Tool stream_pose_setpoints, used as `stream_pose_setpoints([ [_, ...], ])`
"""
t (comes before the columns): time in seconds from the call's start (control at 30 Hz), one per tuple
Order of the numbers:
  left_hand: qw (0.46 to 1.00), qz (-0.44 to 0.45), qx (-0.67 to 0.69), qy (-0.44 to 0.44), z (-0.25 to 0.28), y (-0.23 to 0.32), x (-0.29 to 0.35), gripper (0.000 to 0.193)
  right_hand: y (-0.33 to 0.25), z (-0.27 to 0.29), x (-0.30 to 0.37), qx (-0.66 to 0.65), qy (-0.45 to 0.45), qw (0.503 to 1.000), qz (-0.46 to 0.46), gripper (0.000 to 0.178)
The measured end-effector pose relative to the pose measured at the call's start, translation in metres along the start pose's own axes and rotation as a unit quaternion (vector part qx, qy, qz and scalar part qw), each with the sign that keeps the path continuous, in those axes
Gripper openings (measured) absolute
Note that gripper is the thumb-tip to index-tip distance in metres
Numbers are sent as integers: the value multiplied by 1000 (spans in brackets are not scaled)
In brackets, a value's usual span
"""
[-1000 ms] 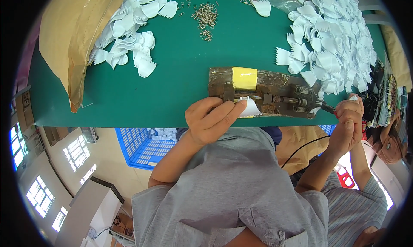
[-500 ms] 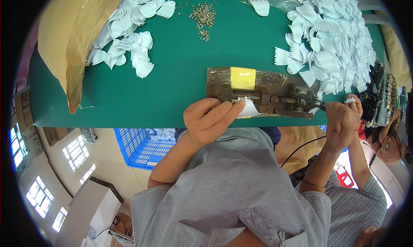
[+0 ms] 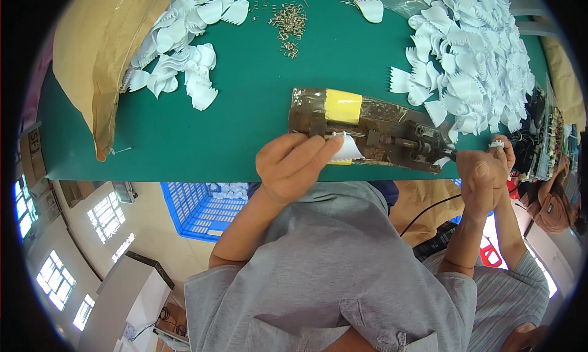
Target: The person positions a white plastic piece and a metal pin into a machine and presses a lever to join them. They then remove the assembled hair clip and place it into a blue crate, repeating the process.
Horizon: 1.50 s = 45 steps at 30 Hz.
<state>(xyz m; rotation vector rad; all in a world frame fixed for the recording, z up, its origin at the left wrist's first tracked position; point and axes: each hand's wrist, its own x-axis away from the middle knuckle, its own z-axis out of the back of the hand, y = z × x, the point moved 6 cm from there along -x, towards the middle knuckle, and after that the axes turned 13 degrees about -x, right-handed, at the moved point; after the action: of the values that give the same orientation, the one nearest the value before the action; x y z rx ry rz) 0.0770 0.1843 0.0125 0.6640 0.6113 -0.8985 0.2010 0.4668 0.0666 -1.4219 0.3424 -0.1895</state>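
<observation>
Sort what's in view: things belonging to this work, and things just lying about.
In the job, it seems:
White toothed plastic piece at the left grip
Rusty brown metal lever press
Heaped white toothed plastic pieces
Small brass-coloured metal clips

Apparently just around:
Brown cardboard box
White boxy cabinet

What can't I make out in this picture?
In the head view:
Lever: outer end hidden by the right hand.
White piece: left part covered by the left hand.
Paper bag: cut off by the upper edge.
Metal bits: fine shapes too small to tell.
</observation>
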Motion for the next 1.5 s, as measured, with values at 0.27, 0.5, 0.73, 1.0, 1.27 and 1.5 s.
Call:
stream_pose_setpoints([
  [0.27, 1000, 20, 23, 6, -1, -3, 0, 44, 5, 4, 5, -22, 30, 999, -18, 45],
  [0.5, 1000, 21, 23, -3, 0, -3, 0, 44, -2, -3, 0, 30, 41, 999, -8, 48],
  [0.73, 1000, 24, 19, 5, -1, -2, -3, 43, -3, -8, -7, 25, 9, 999, -34, 45],
  [1.0, 996, 57, 71, -8, 1, -4, -3, 45, 4, -2, -2, -158, 87, 984, 1, 41],
  [1.27, 994, -91, 42, 50, 22, 31, -5, 39, -3, 53, 33, 261, 335, 895, 138, 13],
  [1.5, 985, -145, 60, 67, 28, 45, -23, 42, -30, -96, 38, -41, 10, 997, -68, 16],
])
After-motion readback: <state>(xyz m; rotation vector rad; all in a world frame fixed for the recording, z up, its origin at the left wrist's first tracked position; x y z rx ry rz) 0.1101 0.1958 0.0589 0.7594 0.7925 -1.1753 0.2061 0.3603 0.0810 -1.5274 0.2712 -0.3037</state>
